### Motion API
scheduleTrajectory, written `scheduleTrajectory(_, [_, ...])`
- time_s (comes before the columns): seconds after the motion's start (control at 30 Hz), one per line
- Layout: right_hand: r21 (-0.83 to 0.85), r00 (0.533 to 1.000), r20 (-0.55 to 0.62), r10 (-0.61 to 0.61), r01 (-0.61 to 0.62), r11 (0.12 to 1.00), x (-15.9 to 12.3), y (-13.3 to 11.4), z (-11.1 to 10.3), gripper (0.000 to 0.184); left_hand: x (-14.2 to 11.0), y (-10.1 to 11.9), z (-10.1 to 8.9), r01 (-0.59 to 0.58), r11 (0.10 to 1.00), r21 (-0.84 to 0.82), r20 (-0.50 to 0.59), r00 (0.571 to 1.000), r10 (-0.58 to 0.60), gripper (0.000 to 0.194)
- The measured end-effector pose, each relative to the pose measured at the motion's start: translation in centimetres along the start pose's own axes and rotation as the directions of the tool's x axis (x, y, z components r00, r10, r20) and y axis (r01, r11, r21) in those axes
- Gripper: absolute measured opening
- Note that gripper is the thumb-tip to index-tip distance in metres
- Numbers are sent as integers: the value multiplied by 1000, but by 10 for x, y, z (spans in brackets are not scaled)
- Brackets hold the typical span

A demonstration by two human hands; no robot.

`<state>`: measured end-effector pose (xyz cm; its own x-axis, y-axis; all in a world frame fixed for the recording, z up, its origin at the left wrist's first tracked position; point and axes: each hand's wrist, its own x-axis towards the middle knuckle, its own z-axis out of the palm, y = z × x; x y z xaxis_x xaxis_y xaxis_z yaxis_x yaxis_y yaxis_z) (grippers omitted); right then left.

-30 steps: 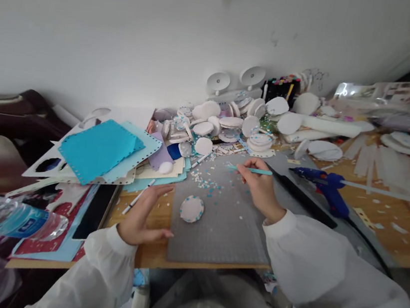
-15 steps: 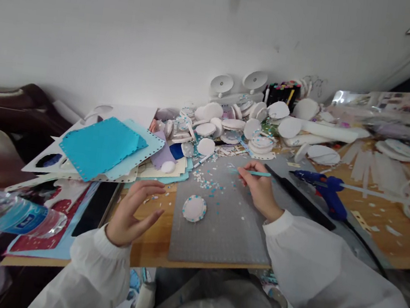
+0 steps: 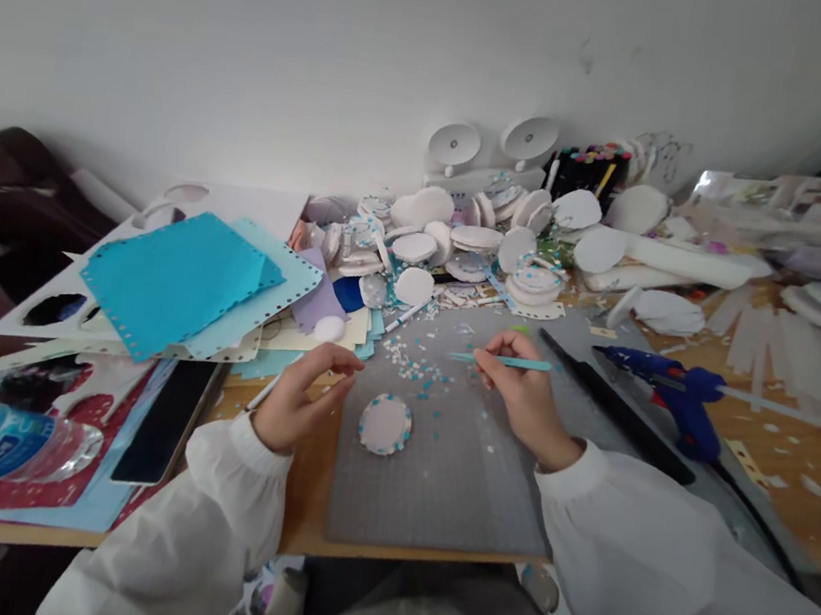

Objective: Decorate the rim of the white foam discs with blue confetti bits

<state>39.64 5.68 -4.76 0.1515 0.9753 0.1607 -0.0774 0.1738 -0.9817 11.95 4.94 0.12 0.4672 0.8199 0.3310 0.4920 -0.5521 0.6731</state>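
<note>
My right hand [image 3: 520, 393] is closed on slim teal tweezers [image 3: 528, 364], their fine tip pointing left just above the grey cutting mat [image 3: 430, 502]. Left of the tip lie many tiny white and blue paper bits [image 3: 415, 361]. A round white disc [image 3: 386, 423] with blue and white bits around its rim rests flat on the mat's left part. Beside the disc, to its upper left, hovers my left hand [image 3: 304, 399]; its fingers are apart and hold nothing.
A blue glue gun [image 3: 687, 389] and a long black bar [image 3: 616, 405] lie at the right. White discs [image 3: 476, 239] are heaped behind the mat. Blue punched sheets [image 3: 183, 278], a phone [image 3: 168, 422] and a water bottle [image 3: 0, 440] are at the left.
My left hand has moved right, nearer the disc. My right hand keeps hold of the tweezers over the mat. The view has shifted slightly.
</note>
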Motion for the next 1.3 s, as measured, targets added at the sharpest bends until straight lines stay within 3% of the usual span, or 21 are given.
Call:
scheduleTrajectory(0.2, [-77,998,40,-42,45,996,-4,-8,2,22,24,-12,19,108,985,-132,115,989,-93,16])
scheduleTrajectory(0.37, [-252,985,43,-165,170,953,-2,-13,3,14,23,-27,30,114,964,-241,219,974,-61,15])
scheduleTrajectory(0.67, [-429,937,95,-337,344,835,0,-7,6,7,14,-36,37,211,902,-377,169,973,-157,16])
scheduleTrajectory(0.73, [-441,936,110,-334,347,828,2,-6,7,8,14,-35,36,206,905,-371,169,974,-152,15])
scheduleTrajectory(0.9, [-420,979,116,-168,201,885,11,0,12,13,16,-33,34,187,935,-301,180,974,-137,14])
scheduleTrajectory(1.13, [-399,955,165,-248,294,868,10,0,17,18,20,-32,33,138,948,-285,187,979,-86,15])
scheduleTrajectory(1.3, [-405,955,143,-261,297,865,3,-4,12,20,24,-31,30,2,957,-289,265,961,78,26])
